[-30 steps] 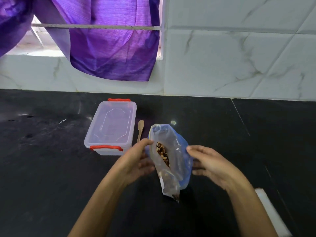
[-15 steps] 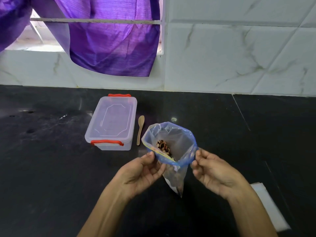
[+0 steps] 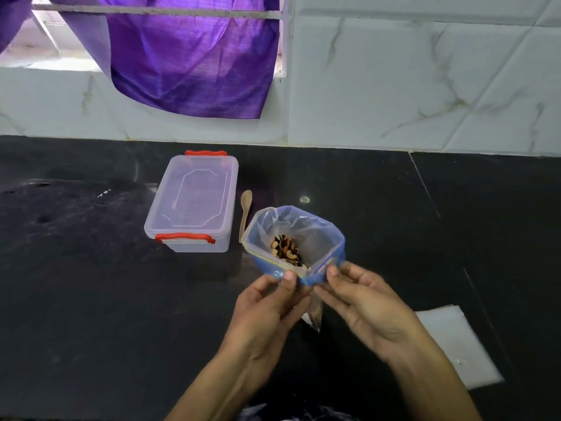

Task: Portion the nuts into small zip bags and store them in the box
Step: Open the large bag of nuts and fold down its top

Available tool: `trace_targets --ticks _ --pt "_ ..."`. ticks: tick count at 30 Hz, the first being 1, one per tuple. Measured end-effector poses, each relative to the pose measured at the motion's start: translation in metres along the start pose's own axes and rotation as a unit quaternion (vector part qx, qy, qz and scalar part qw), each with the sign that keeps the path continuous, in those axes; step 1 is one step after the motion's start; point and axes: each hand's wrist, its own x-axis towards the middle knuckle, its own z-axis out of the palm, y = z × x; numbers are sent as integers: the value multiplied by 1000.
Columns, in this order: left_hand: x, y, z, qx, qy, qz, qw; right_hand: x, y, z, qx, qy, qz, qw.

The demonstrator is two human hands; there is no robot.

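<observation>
Pinching the near rim of the zip bag (image 3: 306, 235) with left hand (image 3: 267, 311) and right hand (image 3: 367, 308), mouth spread wide, nuts (image 3: 287, 253) inside; lidded box (image 3: 194, 205) sitting left beyond the grip on the tabletop (image 3: 91, 299).

Both forearms come in from the bottom edge, converging mid-frame. Left hand (image 3: 267, 308) palm-up, thumb pinching against curled fingers. Right hand (image 3: 364, 302) mirrors it, thumb and fingertips pinched, wrist angled inward. Hands almost touching.
</observation>
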Motion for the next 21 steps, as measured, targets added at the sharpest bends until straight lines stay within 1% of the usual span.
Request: trace_targets --ticks 2,4,6,8,10,12,14,15,16,17,18,19,20,21 --pt "-1 -6 2 -75 20 4 997 2 12 1 155 -14 58 986" --pt "-1 -9 2 -129 28 -7 991 6 24 -2 251 -34 94 963" --pt "-2 -9 2 -161 15 -20 987 8 28 -9 292 -54 98 950" --pt "-4 -9 0 -176 -9 -32 984 8 26 -14 301 -76 102 945" --pt "-3 -11 -2 -166 -18 -37 985 7 22 -16 286 -84 118 947" --pt "-1 -13 -5 -134 -15 -48 990 5 23 -17 230 -63 131 962" --pt "-1 -13 -8 -51 -18 -58 997 1 22 -13 161 -43 115 979" --pt "-2 -11 -9 14 -19 -58 998 1 22 -12 125 -38 94 987" --pt "-2 -8 -11 109 -12 -49 993 0 21 -11 60 -20 71 995" --pt "-1 -3 -14 220 -1 -35 975 0 19 -10 -33 12 52 998" --pt "0 1 -15 310 23 -13 950 1 14 -10 -145 56 35 987" --pt "3 7 -17 373 61 15 926 3 9 -10 -244 103 12 964" --pt "6 13 -20 406 90 48 908 5 3 -11 -325 131 -21 936" --pt "8 19 -20 418 102 84 899 8 -3 -12 -389 142 -61 908"
